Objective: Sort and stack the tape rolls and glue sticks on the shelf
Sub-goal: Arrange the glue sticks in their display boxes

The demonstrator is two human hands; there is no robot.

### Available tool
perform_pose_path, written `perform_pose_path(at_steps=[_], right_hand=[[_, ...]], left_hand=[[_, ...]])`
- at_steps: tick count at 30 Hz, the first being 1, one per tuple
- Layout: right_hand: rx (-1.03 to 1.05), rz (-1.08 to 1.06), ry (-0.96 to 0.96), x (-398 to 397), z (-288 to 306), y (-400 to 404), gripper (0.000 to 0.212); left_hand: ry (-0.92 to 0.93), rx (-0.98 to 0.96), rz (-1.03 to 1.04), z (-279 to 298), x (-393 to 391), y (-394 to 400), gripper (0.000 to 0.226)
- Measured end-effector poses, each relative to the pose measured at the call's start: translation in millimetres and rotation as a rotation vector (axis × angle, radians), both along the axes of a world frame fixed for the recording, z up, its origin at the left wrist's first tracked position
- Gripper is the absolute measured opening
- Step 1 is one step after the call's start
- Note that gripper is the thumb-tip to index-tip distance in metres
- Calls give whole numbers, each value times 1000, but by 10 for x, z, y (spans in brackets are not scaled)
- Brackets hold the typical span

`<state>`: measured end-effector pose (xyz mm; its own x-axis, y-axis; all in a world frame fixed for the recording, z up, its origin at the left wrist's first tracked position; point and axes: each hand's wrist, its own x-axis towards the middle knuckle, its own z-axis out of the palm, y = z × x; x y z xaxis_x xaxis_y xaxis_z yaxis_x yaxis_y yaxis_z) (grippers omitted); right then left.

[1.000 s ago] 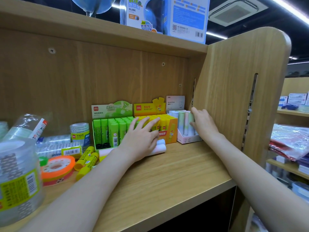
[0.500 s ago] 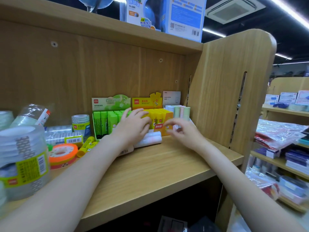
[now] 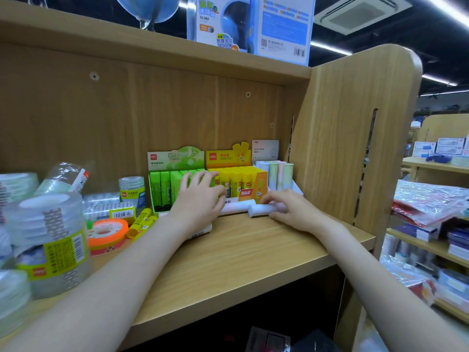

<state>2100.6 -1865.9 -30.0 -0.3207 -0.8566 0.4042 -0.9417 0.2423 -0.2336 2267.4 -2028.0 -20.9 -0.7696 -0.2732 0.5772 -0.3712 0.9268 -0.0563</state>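
At the far left of the wooden shelf [image 3: 228, 252] stands a stack of clear tape rolls [image 3: 49, 240] with a yellow-green label. Behind it lie wrapped clear tape packs [image 3: 106, 207], and a small upright tape roll [image 3: 132, 191] stands near the back panel. An orange tape roll [image 3: 107, 233] lies flat, with two loose yellow glue sticks [image 3: 142, 222] lying just beside it. Next comes the green glue stick box [image 3: 165, 184], sticks upright. The left hand [image 3: 200, 201] lies palm down in front of this box, fingers spread and extended over white glue sticks [image 3: 236, 205] lying on the shelf; whether it presses them cannot be told. The yellow glue stick box [image 3: 241, 179] stands adjacent. The right hand [image 3: 291, 208] curls its fingers around a white glue stick [image 3: 260, 209] lying just in front of that box. Pastel glue sticks [image 3: 279, 174] stand upright in a white box at the right end.
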Motion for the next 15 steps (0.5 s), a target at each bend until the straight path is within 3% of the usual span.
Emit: perform_pose_path(at_steps=[3,8,11,15], right_hand=[[-119,12,-87,-50,25,36,28],[-552,150,-618,-98,103,147,41],[-666,40,-590,-207,199,116,51],[-656,-83,-444,-359,288,-123,36]], left_hand=[[-62,-19,14,-9,-39,7,32],[-46,-147,-53,-25,-223,81,40],[-79,-170,-63,-22,-327,105,52],[-53,-177,-43,-25,-360,57,57]])
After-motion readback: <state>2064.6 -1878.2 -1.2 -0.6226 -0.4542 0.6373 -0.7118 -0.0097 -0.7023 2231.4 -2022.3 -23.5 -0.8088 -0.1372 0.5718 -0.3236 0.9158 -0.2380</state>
